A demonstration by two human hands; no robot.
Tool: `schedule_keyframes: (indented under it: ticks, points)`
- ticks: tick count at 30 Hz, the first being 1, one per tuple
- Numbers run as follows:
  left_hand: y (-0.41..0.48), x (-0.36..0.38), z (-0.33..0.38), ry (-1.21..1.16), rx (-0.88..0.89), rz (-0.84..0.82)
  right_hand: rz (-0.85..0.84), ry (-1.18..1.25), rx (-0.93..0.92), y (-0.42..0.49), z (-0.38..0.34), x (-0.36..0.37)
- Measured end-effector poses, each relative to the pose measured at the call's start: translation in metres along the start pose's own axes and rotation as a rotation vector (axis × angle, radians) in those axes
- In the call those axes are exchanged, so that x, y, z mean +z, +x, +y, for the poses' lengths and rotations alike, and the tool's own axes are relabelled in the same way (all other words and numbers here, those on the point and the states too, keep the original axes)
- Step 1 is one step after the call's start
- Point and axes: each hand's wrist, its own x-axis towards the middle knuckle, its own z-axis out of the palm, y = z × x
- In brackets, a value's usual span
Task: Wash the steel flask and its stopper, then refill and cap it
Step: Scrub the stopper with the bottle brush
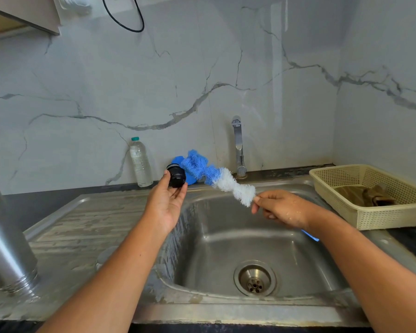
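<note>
Left hand [165, 207] pinches stopper [177, 177], right hand [281, 209] grips brush [216, 176].

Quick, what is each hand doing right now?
Left hand: holds the black stopper with its fingertips.
Right hand: grips the blue-and-white bottle brush by its handle.

Steel flask [9, 236] stands mouth-down at left; black stopper [177, 177] held aloft.

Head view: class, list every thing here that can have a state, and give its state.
Stopper: off the flask, held in left hand.
Bottle brush: gripped by right hand.
Steel flask: uncapped, mouth down on drainboard.
Tap: off, no water running.
Plastic bottle: capped, upright.
Sink: drain unplugged, no standing water.
</note>
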Motion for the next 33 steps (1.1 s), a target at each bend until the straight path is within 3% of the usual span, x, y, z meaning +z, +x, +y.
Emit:
schedule_keyframes:
  ticks: [13,24,30,33]
  points:
    - [0.003,-0.001,0.002,-0.123,-0.006,-0.003,-0.043,0.058,-0.043,-0.003,-0.004,0.001]
    - [0.001,-0.003,-0.004,0.003,-0.03,-0.119,-0.044,0.045,-0.047,-0.001,-0.003,0.01]
    - [0.007,-0.006,0.001,-0.101,0.012,-0.064,-0.125,0.024,-0.051,-0.004,-0.003,0.008]
    - [0.002,-0.005,-0.003,-0.017,-0.01,-0.144,-0.132,-0.005,-0.055,-0.003,-0.005,0.013]
